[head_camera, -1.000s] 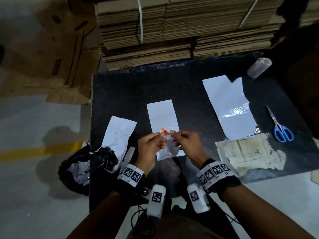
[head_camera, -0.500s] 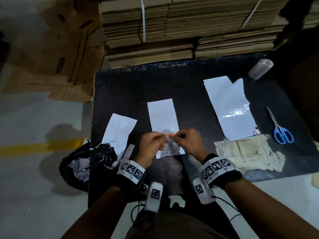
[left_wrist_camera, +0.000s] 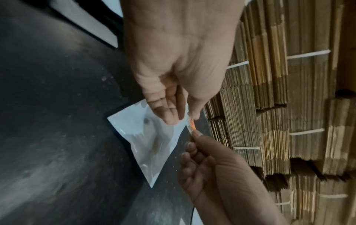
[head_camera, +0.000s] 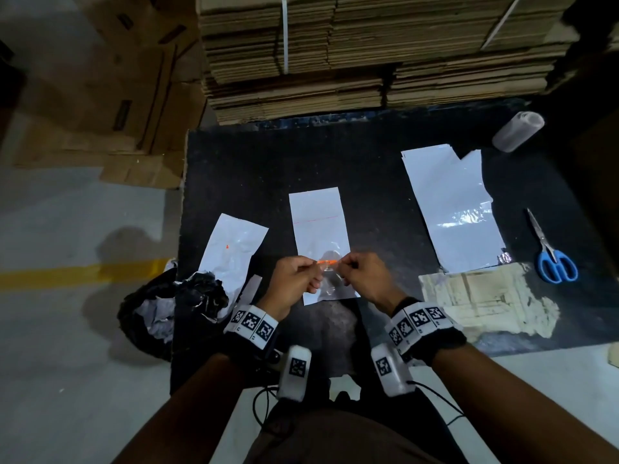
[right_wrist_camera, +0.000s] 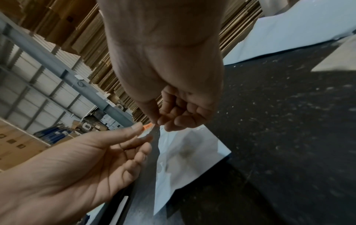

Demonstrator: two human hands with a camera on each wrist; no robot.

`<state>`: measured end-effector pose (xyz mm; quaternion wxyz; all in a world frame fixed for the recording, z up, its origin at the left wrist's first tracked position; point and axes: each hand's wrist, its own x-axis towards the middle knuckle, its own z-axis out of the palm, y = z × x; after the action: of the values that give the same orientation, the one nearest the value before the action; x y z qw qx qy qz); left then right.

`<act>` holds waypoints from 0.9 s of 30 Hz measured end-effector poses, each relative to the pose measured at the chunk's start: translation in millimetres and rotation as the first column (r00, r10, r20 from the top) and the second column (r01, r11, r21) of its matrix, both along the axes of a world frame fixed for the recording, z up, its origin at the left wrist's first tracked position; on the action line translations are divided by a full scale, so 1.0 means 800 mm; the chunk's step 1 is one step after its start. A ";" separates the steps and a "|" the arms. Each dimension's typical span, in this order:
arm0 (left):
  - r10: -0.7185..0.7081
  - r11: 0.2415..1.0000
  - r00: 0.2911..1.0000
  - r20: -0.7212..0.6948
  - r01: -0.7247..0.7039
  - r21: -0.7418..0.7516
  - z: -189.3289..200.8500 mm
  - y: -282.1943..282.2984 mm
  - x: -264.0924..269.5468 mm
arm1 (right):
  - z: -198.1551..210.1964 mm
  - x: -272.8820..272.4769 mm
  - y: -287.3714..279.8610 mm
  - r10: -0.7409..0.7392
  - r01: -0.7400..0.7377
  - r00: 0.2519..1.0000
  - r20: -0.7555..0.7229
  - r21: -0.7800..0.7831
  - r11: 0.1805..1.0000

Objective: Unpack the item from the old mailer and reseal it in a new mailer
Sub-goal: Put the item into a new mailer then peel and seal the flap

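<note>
Both hands meet over the middle of the black table (head_camera: 254, 182). My left hand (head_camera: 315, 266) and right hand (head_camera: 341, 266) each pinch one end of a small clear packet with an orange strip (head_camera: 327, 261), which lies level between them. The left wrist view shows the same packet (left_wrist_camera: 191, 124) between thumb and fingers (left_wrist_camera: 171, 115). Right fingers (right_wrist_camera: 163, 120) pinch its other end. Flat on the table below the hands lies a white mailer (head_camera: 318, 226). A creased white mailer (head_camera: 234, 252) sits at the left edge. The packet's contents cannot be made out.
Larger white mailers (head_camera: 449, 209) lie at the right, with blue-handled scissors (head_camera: 552, 259) and a tape roll (head_camera: 517, 130) beyond them. A torn cardboard patch (head_camera: 482, 299) is front right. A black waste bag (head_camera: 167, 306) hangs at the left edge; stacked cardboard (head_camera: 368, 55) walls the back.
The orange-striped packet stood upright between the fingertips a second ago; now it is level between both hands, which have dropped slightly toward the middle mailer.
</note>
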<state>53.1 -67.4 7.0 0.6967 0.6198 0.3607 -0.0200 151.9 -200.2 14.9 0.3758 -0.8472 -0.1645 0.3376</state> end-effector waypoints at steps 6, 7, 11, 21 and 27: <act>-0.033 0.999 0.999 -0.042 0.032 -0.034 0.001 0.008 0.001 | -0.007 0.004 0.002 0.122 -0.122 0.992 0.017 0.004 0.992; -0.054 0.998 0.997 -0.057 0.052 -0.044 0.001 0.011 0.001 | -0.008 0.006 0.003 0.153 -0.153 0.988 0.028 -0.007 0.988; -0.105 0.987 0.990 -0.093 0.092 -0.132 0.005 0.020 0.003 | -0.006 0.015 0.005 0.236 -0.233 0.970 0.053 -0.054 0.971; 0.040 0.977 0.986 -0.161 -0.073 -0.202 0.001 0.013 0.015 | -0.017 0.007 0.012 0.067 -0.059 0.993 0.094 -0.087 0.994; 0.016 0.982 0.975 -0.220 0.026 0.186 -0.016 0.002 0.020 | -0.016 -0.004 0.018 0.030 -0.006 0.987 0.155 -0.152 0.988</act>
<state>69.2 -65.9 -5.6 0.5907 0.6776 0.4345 -0.0564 148.4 -185.9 2.2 0.2934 -0.8956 -0.1752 0.2847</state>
